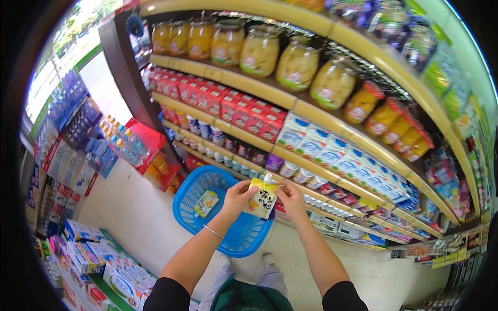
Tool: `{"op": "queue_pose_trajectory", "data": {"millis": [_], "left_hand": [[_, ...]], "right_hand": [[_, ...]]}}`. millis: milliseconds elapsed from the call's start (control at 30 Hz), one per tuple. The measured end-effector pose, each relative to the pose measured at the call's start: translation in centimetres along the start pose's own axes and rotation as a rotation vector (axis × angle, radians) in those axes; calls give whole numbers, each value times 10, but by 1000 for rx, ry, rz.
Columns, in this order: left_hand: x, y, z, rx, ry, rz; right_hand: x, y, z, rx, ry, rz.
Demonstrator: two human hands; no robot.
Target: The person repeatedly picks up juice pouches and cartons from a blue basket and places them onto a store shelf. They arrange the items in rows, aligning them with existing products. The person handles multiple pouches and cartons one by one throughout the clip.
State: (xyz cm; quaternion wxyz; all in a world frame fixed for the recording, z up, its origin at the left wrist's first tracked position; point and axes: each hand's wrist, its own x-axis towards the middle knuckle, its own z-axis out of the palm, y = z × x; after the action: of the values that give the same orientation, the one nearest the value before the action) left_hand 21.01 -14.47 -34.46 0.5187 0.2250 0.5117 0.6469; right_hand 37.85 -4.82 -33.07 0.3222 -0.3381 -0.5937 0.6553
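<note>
Between my two hands is a yellow and white spouted pouch (261, 199) with a white cap, held upright by its upper edges. My left hand (238, 197) pinches the pouch's left side, and a metal bangle circles that wrist. The fingers of my right hand (290, 197) grip its upper right side. Below and behind the pouch is a blue plastic shopping basket (187, 221) with slotted walls. A yellow and white packet (206, 203) lies inside the basket, towards its left.
Shelves (249, 138) ahead hold fruit jars (259, 52), red boxes (249, 112) and white pouches (338, 155). Bottled drinks (126, 144) stand in a red display at left. Milk cartons (126, 282) are stacked at lower left. A wire rack (404, 252) juts out at right.
</note>
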Motion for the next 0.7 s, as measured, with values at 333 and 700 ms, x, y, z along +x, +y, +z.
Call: {"op": "queue_pose_trajectory", "data": {"millis": [333, 700], "left_hand": [[-14, 85, 176, -136, -298, 154], [-28, 149, 336, -230, -474, 386]], "right_hand": [[-44, -161, -103, 31, 311, -169], [-104, -272, -192, -307, 228, -314]]}}
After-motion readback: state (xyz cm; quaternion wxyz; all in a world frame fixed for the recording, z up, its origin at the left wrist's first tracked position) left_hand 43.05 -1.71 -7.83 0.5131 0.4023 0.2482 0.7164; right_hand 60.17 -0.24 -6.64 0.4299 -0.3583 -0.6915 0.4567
